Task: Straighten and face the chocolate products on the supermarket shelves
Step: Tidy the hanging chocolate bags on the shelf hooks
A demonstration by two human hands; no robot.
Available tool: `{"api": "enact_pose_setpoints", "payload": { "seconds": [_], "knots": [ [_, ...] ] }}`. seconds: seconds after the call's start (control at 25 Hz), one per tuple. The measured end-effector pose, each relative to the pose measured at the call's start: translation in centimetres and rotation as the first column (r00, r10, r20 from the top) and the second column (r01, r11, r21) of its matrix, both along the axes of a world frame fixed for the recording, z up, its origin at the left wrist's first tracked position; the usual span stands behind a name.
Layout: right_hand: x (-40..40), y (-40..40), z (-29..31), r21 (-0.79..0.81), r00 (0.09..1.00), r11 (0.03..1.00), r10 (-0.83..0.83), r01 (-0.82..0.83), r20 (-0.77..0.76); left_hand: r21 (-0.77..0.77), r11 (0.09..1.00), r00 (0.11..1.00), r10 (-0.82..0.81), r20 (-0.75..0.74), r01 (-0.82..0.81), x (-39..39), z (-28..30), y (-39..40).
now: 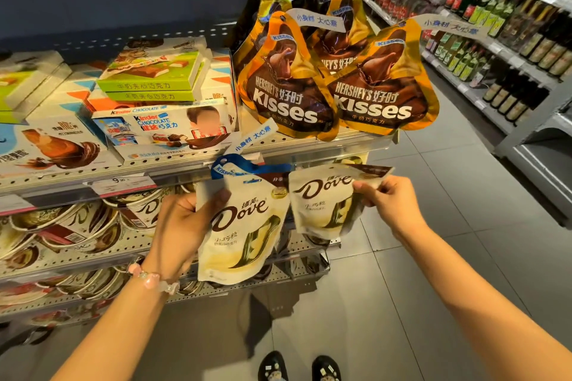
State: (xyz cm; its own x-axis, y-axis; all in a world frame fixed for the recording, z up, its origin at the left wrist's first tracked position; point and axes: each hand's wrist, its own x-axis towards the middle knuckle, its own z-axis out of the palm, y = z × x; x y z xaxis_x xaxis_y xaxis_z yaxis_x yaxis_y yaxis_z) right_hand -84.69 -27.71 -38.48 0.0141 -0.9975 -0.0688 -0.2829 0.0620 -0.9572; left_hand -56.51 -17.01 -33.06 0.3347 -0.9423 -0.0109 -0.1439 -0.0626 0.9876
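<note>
I hold two cream-white Dove chocolate pouches in front of the lower shelves. My left hand grips the left edge of the larger-looking Dove pouch, which faces me upright. My right hand pinches the top right corner of the second Dove pouch, tilted slightly. A blue Kisses bag peeks out behind the left pouch's top. Gold Hershey's Kisses bags stand in rows on the upper shelf. Kinder chocolate boxes lie to their left.
Round Dove tubs fill the shelves behind my left hand. A price rail runs along the upper shelf edge. Across a grey tiled aisle, bottle shelves line the right side. My shoes show at the bottom.
</note>
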Motion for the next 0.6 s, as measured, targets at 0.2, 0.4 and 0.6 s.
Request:
{"api": "enact_pose_setpoints", "payload": {
  "seconds": [0.2, 0.4, 0.6],
  "knots": [
    [-2.5, -2.6, -2.0, -0.039, 0.978, 0.985, -0.172, 0.168, -0.120, 0.042, 0.997, 0.997, 0.067, -0.045, -0.065, 0.7, -0.7, -0.1],
    [-1.5, -4.3, -5.0, 0.013, 0.966, 0.967, -0.252, 0.253, -0.057, 0.070, 0.988, 0.990, 0.137, -0.035, -0.134, 1.5, -1.3, -0.1],
    [1.2, -5.5, -6.4, 0.052, 0.959, 0.958, -0.282, 0.282, 0.000, 0.068, 0.982, 0.981, 0.181, -0.067, -0.176, 1.5, -1.7, 0.0]
  ]
}}
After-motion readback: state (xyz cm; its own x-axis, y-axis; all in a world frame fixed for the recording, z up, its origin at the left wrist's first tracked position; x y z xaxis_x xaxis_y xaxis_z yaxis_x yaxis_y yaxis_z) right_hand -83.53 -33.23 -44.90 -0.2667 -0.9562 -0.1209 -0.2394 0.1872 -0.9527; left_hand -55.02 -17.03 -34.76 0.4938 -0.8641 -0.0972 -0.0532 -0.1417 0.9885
